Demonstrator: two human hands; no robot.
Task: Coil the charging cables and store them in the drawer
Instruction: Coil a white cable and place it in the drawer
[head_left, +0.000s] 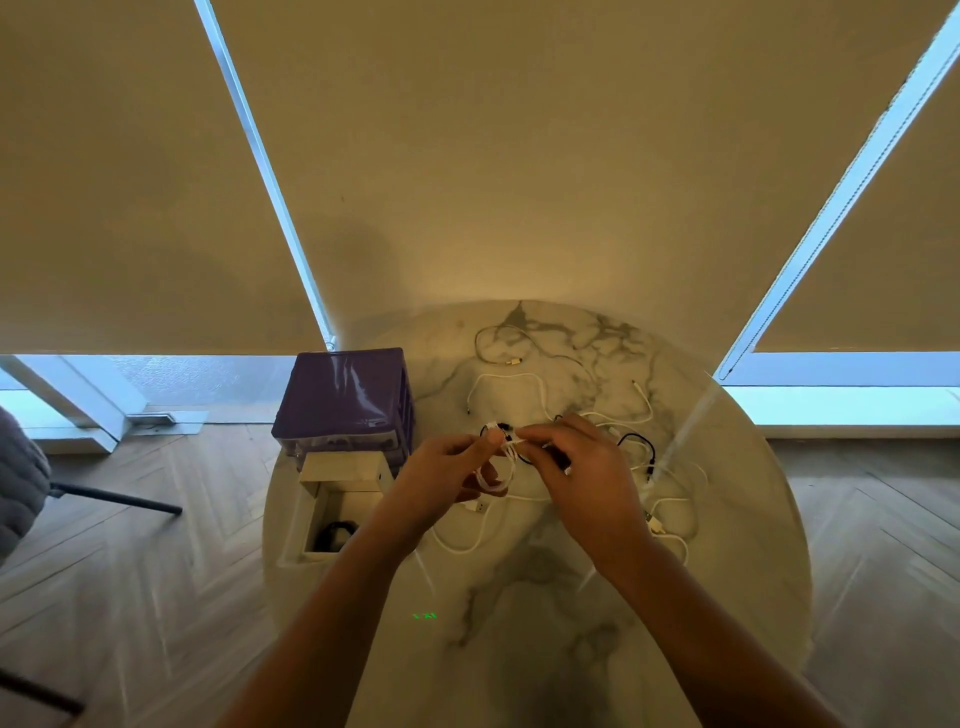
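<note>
Both forearms reach forward over marble table (519, 649). Left hand (447, 470) curls around small white cable (496, 475) coil, loops hanging downward. Right hand (582, 462) pinches cable strand by coil top. Open drawer (332, 514) left of hands holds black cable (335, 532).

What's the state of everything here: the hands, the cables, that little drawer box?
left hand: grips white cable
right hand: pinches the same cable
white cable: partly coiled, end trailing on the table
drawer: pulled open, dark coiled cable inside
purple drawer unit: upright on table
other cables: loose, uncoiled
marble table: holds everything
</note>
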